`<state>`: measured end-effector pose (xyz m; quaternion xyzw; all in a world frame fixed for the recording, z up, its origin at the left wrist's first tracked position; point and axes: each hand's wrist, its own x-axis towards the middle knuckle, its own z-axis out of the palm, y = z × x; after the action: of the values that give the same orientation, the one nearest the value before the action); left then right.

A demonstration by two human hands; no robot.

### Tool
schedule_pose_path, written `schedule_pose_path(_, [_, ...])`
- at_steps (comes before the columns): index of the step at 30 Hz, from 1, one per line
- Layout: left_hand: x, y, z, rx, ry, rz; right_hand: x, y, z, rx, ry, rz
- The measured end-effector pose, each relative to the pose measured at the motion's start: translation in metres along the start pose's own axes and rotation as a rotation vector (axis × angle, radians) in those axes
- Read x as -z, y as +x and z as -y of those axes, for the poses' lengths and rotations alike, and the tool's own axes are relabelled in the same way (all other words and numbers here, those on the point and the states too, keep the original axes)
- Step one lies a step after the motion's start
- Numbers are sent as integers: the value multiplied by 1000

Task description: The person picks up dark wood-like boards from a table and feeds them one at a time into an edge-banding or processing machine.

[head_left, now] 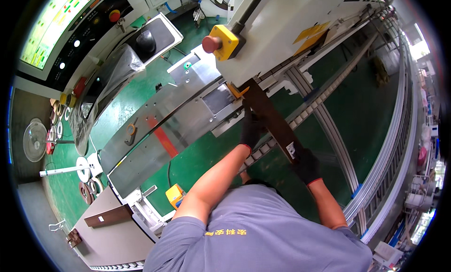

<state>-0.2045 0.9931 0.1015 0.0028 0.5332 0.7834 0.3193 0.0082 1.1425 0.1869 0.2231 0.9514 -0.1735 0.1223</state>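
Note:
A long dark brown board (271,113) runs slantwise from the white machine's orange guide (237,90) toward my right side. My left hand (252,127), in a black glove with a red cuff, grips the board's left edge near the machine. One of its fingers points up along that edge; the others blend into the dark board. At the near end, my right hand (306,166), gloved alike, is closed around the board beside a white label (291,150). The board's far end meets the machine, where its tip is partly hidden.
A metal worktable (141,152) with a red stripe extends left. Above stands the white machine (286,32) with a red stop button (211,44). A roller conveyor (324,94) passes on the right. Another brown board (109,216) lies on a grey panel (112,246) at lower left.

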Motion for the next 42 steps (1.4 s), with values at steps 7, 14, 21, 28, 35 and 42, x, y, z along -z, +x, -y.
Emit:
schedule_pose_path(7, [-63, 69, 28, 15, 70, 34, 15, 55, -76, 52, -213, -1])
schedule_pose_path(14, [8, 47, -53, -414, 601, -3, 20, 83, -88, 27, -204, -239])
schedule_pose_path(21, [301, -215, -77, -782, 581, -1220, -51, 31, -5, 407, 8, -172])
schedule_pose_path(28, [541, -443, 64, -79, 109, -2431, -58, -19, 193, 576, 313, 199])
schedule_pose_path(35, [585, -458, 70, -352, -794, -1515, -82, -13, 278, 800, 125, 223])
schedule_pose_path(42, [499, -477, 128, -523, -286, -1439, -104, -12, 290, 912, 158, 260])
